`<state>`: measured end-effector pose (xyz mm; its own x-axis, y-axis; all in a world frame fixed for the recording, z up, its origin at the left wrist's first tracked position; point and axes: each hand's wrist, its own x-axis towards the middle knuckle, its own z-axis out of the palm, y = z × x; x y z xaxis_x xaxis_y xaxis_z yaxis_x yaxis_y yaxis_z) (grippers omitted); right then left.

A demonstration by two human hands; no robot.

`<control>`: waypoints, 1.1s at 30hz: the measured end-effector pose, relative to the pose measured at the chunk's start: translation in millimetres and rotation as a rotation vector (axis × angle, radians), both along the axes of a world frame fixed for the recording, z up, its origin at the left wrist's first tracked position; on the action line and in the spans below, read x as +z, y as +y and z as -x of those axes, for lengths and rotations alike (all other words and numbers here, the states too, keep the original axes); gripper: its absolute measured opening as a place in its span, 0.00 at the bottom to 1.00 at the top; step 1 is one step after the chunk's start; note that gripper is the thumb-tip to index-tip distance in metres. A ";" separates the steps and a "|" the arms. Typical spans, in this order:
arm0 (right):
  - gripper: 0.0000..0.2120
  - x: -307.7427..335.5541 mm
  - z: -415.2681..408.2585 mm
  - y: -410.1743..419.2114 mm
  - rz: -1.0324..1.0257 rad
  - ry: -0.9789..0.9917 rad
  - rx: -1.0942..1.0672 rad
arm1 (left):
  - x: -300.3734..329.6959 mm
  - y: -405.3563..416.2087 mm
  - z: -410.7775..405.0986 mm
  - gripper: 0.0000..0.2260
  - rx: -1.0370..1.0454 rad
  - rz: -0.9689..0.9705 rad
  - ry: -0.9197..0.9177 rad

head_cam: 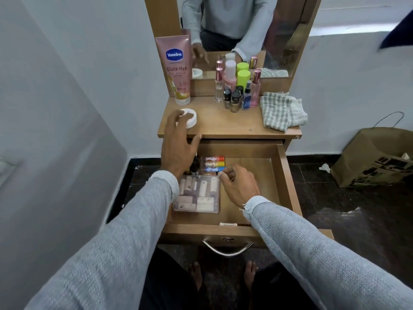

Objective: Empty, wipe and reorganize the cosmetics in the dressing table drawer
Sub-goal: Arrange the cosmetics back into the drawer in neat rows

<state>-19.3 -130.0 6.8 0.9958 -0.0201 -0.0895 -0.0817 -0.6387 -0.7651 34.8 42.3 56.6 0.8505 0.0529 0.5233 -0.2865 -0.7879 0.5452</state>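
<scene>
Head view looks down into the open drawer [288, 184], where the right hand [239, 186] pinches the blue end of a lip balm stick [214, 169] lying with 2 others behind a clear tray [196, 194] of small cosmetics. Left hand [178, 142] reaches forward with fingers spread and relaxed, its fingertips on a white jar [190, 118] on the tabletop [223, 121], gripping nothing. Bottles [237, 90], a pink lotion tube [176, 68] and a checked cloth [281, 110] stand farther back.

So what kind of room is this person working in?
Most likely a bedroom or dressing corner in a home. A wooden dressing table stands against a white wall with a mirror above it, perfume and nail polish bottles crowd its top, and its open drawer holds more cosmetics.
</scene>
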 end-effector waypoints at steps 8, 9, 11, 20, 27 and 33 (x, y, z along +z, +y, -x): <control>0.03 32.7 -23.7 -22.1 -0.046 -0.212 -0.104 | 21.2 -45.3 -15.8 0.14 -0.133 0.132 0.128; 0.03 40.0 -31.9 -25.9 -0.054 -0.231 -0.114 | 23.9 -48.7 -22.1 0.14 -0.117 0.169 0.154; 0.05 54.9 -51.6 -32.6 -0.040 -0.279 -0.132 | 27.8 -55.1 -36.4 0.14 -0.077 0.234 0.218; 0.10 83.6 -118.2 -34.0 0.038 -0.436 -0.130 | 33.4 -74.1 -95.3 0.17 -0.022 0.258 0.278; 0.14 73.7 -142.2 -24.5 0.061 -0.431 -0.173 | 14.7 -75.1 -109.7 0.14 0.003 0.176 0.195; 0.17 66.9 -151.5 -23.2 0.095 -0.416 -0.208 | 12.6 -74.2 -112.4 0.14 -0.035 0.116 0.170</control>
<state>132.2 -153.2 73.7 0.9205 -0.2121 0.3282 0.0857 -0.7098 -0.6991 147.2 -31.9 69.2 0.9284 0.0730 0.3643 -0.2090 -0.7081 0.6745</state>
